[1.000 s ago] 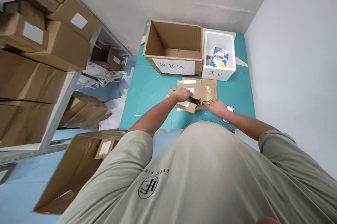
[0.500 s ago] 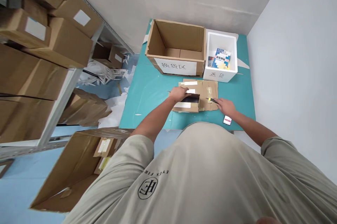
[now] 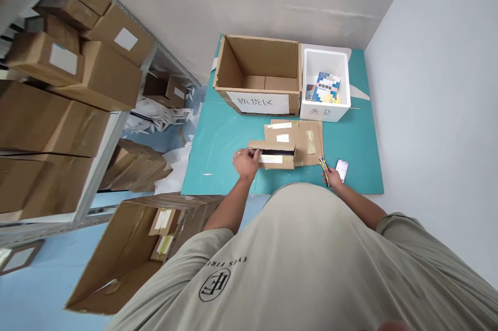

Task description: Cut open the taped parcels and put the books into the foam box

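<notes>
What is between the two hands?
In the head view, flat cardboard with a folded-up flap lies between the left hand and the right hand, which holds a yellow knife.

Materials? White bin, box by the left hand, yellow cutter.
White bin: looks like expanded polystyrene, matte, with thick walls. Box: corrugated cardboard, unbleached brown, matte. Cutter: body probably glossy plastic, yellow and black; too small to tell more.
</notes>
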Action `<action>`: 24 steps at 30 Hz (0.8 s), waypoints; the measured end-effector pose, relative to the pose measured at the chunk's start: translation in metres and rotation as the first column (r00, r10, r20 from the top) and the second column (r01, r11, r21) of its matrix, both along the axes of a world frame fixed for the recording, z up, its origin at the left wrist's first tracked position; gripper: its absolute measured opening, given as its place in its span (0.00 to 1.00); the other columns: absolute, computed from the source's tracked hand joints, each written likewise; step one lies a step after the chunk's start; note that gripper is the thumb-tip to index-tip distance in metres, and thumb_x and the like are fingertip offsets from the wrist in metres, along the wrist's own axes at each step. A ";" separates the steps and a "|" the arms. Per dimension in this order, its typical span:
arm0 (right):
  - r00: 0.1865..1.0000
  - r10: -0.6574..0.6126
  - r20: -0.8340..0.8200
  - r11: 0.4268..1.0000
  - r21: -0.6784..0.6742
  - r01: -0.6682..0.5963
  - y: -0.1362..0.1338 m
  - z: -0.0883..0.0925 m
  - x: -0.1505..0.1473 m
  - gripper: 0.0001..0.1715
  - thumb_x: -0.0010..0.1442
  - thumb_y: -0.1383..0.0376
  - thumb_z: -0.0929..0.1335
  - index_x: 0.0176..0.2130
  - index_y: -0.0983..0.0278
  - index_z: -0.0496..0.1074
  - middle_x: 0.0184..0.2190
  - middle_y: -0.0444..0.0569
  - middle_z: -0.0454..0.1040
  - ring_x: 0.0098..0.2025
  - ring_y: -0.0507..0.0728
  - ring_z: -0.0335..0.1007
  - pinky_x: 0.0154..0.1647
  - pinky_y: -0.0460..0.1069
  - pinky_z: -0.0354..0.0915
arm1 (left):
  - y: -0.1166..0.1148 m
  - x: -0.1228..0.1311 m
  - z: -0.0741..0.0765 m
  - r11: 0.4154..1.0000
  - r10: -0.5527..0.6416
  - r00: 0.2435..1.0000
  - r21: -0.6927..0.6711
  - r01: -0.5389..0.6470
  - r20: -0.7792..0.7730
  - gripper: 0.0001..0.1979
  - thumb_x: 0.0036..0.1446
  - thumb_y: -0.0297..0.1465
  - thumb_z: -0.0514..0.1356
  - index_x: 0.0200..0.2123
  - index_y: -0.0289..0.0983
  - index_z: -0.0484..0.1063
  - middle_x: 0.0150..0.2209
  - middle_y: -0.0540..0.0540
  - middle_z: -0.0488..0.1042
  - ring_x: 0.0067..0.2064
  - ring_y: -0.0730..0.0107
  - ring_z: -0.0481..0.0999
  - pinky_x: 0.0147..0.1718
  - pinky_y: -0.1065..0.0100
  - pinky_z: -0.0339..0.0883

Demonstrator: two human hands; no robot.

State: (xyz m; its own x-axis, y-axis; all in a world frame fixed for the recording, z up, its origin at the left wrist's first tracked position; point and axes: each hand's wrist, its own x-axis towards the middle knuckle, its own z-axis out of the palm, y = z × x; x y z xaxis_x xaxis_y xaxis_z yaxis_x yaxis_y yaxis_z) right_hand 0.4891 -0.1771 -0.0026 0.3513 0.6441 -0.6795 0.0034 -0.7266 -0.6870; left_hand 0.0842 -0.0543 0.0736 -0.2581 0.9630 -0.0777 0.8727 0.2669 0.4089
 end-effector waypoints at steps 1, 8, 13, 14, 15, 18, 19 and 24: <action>1.000 -0.012 0.001 1.000 0.000 0.012 -0.002 -0.005 -0.001 0.22 0.72 0.43 0.77 0.46 0.58 0.80 0.29 0.44 0.82 0.22 0.54 0.74 0.24 0.49 0.74 | -0.004 0.002 -0.002 0.998 -0.061 0.998 0.005 0.061 0.014 0.14 0.76 0.42 0.61 0.45 0.41 0.83 0.54 0.31 0.84 0.62 0.36 0.79 0.64 0.41 0.70; 0.999 0.033 -0.031 0.999 0.006 -0.033 -0.016 -0.042 -0.005 0.24 0.69 0.42 0.76 0.49 0.57 0.81 0.37 0.49 0.88 0.32 0.60 0.83 0.35 0.53 0.79 | -0.008 0.015 -0.010 0.857 -0.511 0.859 -0.067 0.511 0.015 0.28 0.73 0.50 0.68 0.68 0.42 0.81 0.65 0.32 0.85 0.72 0.35 0.78 0.77 0.42 0.61; 0.983 0.161 0.093 0.987 0.015 -0.163 -0.018 -0.060 -0.009 0.19 0.66 0.47 0.74 0.47 0.58 0.79 0.39 0.52 0.90 0.42 0.63 0.84 0.48 0.56 0.79 | 0.004 0.006 -0.008 0.785 -0.600 0.800 -0.198 0.587 -0.005 0.41 0.65 0.61 0.74 0.70 0.41 0.81 0.60 0.31 0.87 0.67 0.33 0.82 0.74 0.42 0.66; 0.979 0.176 0.107 0.983 0.024 -0.180 -0.017 -0.063 -0.010 0.18 0.66 0.49 0.74 0.47 0.58 0.79 0.40 0.52 0.89 0.44 0.63 0.85 0.51 0.56 0.79 | 0.006 0.003 -0.006 0.784 -0.603 0.798 -0.187 0.592 -0.004 0.39 0.66 0.61 0.73 0.69 0.42 0.82 0.61 0.31 0.87 0.68 0.34 0.81 0.74 0.43 0.66; 0.975 0.189 0.115 0.981 0.030 -0.194 -0.017 -0.064 -0.010 0.18 0.66 0.50 0.74 0.48 0.58 0.79 0.41 0.51 0.89 0.47 0.63 0.85 0.54 0.56 0.79 | 0.006 0.001 -0.004 0.785 -0.605 0.796 -0.171 0.596 -0.003 0.37 0.68 0.61 0.72 0.68 0.42 0.83 0.62 0.32 0.87 0.69 0.34 0.80 0.74 0.43 0.66; 0.960 0.237 0.152 0.970 0.026 -0.243 -0.016 -0.067 -0.009 0.19 0.65 0.52 0.74 0.51 0.58 0.80 0.41 0.47 0.87 0.48 0.63 0.85 0.57 0.57 0.79 | 0.006 -0.006 0.005 0.794 -0.598 0.801 -0.144 0.591 -0.012 0.29 0.75 0.57 0.66 0.63 0.41 0.86 0.63 0.32 0.87 0.73 0.36 0.77 0.73 0.43 0.67; 0.952 0.253 0.173 0.965 0.019 -0.260 -0.017 -0.066 -0.007 0.20 0.64 0.53 0.74 0.52 0.58 0.81 0.41 0.47 0.86 0.48 0.64 0.85 0.59 0.59 0.79 | 0.005 -0.007 0.008 0.801 -0.589 0.808 -0.147 0.581 -0.019 0.27 0.77 0.55 0.64 0.62 0.41 0.87 0.63 0.32 0.87 0.73 0.36 0.76 0.72 0.43 0.68; 0.901 0.276 0.334 0.957 -0.007 -0.290 -0.029 -0.055 -0.003 0.27 0.59 0.62 0.76 0.58 0.61 0.81 0.52 0.59 0.84 0.63 0.71 0.81 0.72 0.66 0.73 | 0.008 -0.004 0.017 0.852 -0.498 0.863 -0.232 0.470 -0.082 0.25 0.82 0.48 0.55 0.61 0.40 0.85 0.55 0.30 0.89 0.68 0.36 0.82 0.67 0.44 0.71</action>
State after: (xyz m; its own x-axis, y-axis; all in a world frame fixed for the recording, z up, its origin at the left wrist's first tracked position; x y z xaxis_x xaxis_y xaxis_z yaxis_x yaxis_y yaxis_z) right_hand 0.4861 -0.2057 -0.0578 0.3486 0.7746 -0.5277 0.4348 -0.6324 -0.6411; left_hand 0.0806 -0.0464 0.0905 0.2152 0.9362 -0.2779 0.9544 -0.1413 0.2631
